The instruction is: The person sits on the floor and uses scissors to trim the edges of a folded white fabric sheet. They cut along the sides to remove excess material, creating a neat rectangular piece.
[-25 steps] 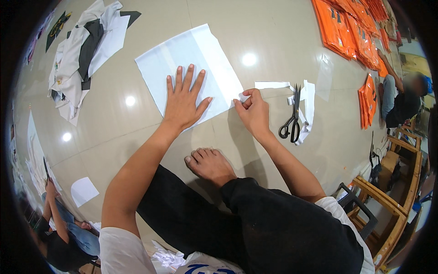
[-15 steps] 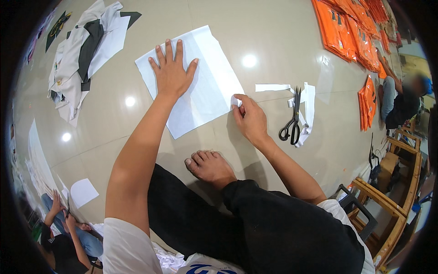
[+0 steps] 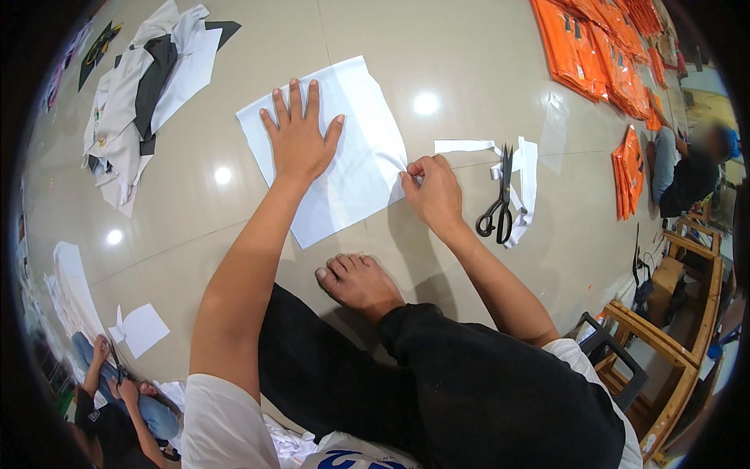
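A white piece of fabric [image 3: 344, 187] lies on the tiled floor in front of me, a brighter folded band along its right side. Flat on its upper left part rests my left hand [image 3: 301, 144], fingers spread. My right hand [image 3: 434, 187] pinches the fabric's right edge near the lower right corner, where creases run inward. To the right of that hand, black scissors [image 3: 500, 205] lie across narrow white fabric strips [image 3: 528, 176], blades pointing away from me. My bare foot [image 3: 358, 285] is just below the fabric.
A heap of white and dark cloth [image 3: 148, 94] lies far left. Orange bagged garments [image 3: 578, 59] are stacked far right, beside a seated person [image 3: 691, 172]. Another person [image 3: 117, 414] holds scissors at lower left, near a white cut piece [image 3: 146, 330]. Wooden frames [image 3: 656, 336] stand right.
Both hands and the fabric have shifted slightly; the fabric's far edge is a little nearer me. Its right edge now bunches at my right hand. The person at lower left has moved their hands.
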A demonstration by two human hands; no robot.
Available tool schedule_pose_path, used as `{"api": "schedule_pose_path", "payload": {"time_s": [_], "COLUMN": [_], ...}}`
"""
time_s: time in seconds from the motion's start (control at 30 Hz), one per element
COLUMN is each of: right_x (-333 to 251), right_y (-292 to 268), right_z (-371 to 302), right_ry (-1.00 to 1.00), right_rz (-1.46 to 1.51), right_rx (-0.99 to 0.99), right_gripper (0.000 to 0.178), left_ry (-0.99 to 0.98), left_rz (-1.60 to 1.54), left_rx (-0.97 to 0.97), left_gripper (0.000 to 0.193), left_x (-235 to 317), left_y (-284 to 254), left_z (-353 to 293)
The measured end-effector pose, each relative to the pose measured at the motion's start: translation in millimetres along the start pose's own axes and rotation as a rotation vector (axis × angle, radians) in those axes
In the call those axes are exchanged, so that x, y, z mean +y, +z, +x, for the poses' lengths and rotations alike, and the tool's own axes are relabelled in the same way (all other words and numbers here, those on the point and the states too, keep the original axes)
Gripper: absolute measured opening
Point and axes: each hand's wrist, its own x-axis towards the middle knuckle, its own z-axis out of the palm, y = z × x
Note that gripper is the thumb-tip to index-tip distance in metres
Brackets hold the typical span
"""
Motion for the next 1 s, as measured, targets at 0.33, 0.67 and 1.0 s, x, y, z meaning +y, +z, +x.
{"api": "schedule_pose_path", "payload": {"time_s": [0.33, 0.67, 1.0], "right_x": [29.6, 111.9, 137.1], "right_y": [-15.0, -71.1, -84.2], "right_z": [-5.0, -78.3, -91.0], "right_ry": [0.101, 0.161, 0.300], "right_rz": [0.112, -0.311, -0.275], "right_rx": [0.039, 0.273, 0.090], "right_gripper": [0.021, 0.032, 0.046], "left_ry": [-0.136, -0.221, -0.231], "left_rz": [-0.151, -0.126, -0.144], "left_rx": [-0.027, -0.073, -0.073], "left_gripper": [0.072, 0.072, 0.073], "left_x": [66.6, 77.4, 79.3], "left_y": [-19.4, -19.3, -19.7], "left_z": [-83.1, -109.9, -109.4]}}
